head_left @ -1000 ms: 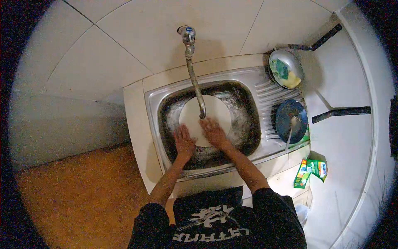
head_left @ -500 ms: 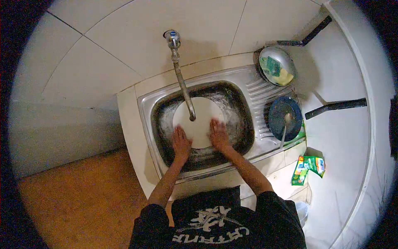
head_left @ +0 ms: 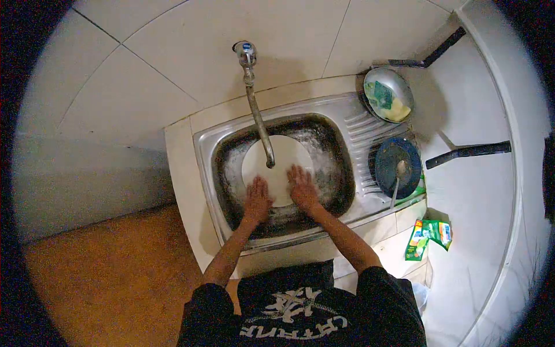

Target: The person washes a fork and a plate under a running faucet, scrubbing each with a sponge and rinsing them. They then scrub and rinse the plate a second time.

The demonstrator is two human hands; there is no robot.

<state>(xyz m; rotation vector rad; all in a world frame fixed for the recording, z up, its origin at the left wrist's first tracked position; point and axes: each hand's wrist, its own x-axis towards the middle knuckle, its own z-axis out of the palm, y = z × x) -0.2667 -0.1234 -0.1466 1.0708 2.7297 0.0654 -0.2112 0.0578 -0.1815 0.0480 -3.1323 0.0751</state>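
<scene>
White plate (head_left: 276, 159) lies at centre of sink (head_left: 203, 156) basin, under tap (head_left: 258, 115) spout. Left hand (head_left: 257, 199) and right hand (head_left: 302, 186) lie flat on plate's near edge, fingers extended, gripping nothing. Suds ring basin. Judgement: washing under way, plate not yet racked on drainboard.

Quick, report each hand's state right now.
Left hand: open, fingers flat on the near-left edge of the white plate.
Right hand: open, fingers flat on the white plate's near-right edge.
</scene>
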